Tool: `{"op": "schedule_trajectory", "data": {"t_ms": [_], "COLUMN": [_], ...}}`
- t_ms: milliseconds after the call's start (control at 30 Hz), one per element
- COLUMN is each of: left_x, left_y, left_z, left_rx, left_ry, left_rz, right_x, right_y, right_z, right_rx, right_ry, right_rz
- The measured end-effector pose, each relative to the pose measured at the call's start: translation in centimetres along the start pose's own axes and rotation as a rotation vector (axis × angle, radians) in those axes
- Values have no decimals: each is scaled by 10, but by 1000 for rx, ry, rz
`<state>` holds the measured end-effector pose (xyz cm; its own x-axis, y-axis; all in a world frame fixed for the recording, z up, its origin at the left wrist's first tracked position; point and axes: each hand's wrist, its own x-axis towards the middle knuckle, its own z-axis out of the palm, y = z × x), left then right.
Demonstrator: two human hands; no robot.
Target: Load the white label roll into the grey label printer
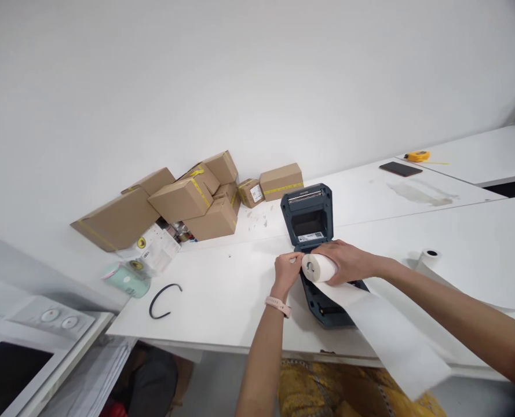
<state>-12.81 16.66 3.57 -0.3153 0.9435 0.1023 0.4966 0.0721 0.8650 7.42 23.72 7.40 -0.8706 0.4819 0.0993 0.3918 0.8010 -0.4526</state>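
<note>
A dark blue label printer stands on the white table with its lid up. Over its open body a roll of white paper lies on its side, its core end facing left. My right hand wraps round the roll's right part. Beside the roll's left end, my left hand has its fingers curled at the printer's edge; what they pinch, if anything, is hidden. From the roll a long strip of white paper hangs down over the table's front edge.
Cardboard boxes are piled at the back left. A black curved band and a green container lie left. Rightward are a small paper roll, a phone and a yellow tape measure. A microwave stands front left.
</note>
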Motion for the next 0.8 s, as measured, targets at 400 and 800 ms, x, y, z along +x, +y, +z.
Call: {"op": "schedule_trajectory", "data": {"t_ms": [400, 800], "left_x": [5, 9], "left_y": [-2, 0], "left_z": [-1, 0], "left_rx": [9, 34], "left_ry": [1, -3], "left_rz": [-37, -39], "right_x": [12, 34], "right_y": [-5, 7], "right_z": [-15, -2], "right_rx": [-134, -206], "right_ry": [-203, -294], "right_rz": [101, 142]}}
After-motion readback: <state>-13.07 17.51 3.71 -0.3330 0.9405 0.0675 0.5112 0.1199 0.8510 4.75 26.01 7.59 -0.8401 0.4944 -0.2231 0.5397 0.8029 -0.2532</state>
